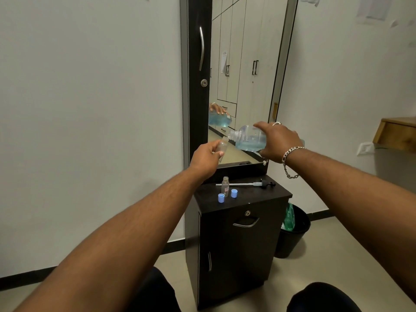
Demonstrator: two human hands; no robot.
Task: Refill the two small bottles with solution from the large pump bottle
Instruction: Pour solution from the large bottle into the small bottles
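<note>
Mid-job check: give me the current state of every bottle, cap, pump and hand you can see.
large bottle: pump off, tipped sideways, mouth at held bottle
held small bottle: uncapped, tilted, looks nearly empty
left hand: grips held small bottle
right hand: grips large bottle
second small bottle: upright on cabinet, uncapped
blue caps: off, on cabinet
pump: removed, lying flat

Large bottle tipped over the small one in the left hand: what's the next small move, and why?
Probably tip the large bottle a touch further with the right hand. Its open neck sits at the mouth of the small bottle that the left hand holds, yet that bottle looks nearly empty and the blue solution lies low in the belly.
</note>
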